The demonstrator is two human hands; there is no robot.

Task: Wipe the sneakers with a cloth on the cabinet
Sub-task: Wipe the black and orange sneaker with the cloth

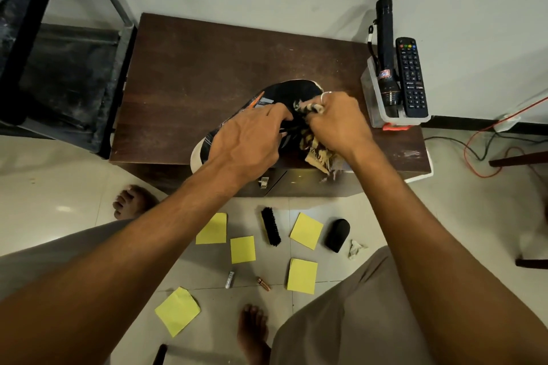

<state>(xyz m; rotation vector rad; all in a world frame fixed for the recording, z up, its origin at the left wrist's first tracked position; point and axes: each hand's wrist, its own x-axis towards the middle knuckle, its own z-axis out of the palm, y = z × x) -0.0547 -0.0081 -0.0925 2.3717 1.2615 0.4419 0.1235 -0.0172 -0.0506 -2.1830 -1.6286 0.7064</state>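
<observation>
Dim, warm light — bowed wide-angle edges

Black sneaker [292, 95], yellow-patterned cloth [315, 151]

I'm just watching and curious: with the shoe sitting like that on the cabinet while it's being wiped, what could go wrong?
The sneaker overhangs the cabinet's front edge at its heel; a hard wipe might push it off, though the left hand steadies it. The cloth in the right hand dangles over the edge and might snag the latch. Stepping back, bare feet could land on the brush lying on the floor.
</observation>
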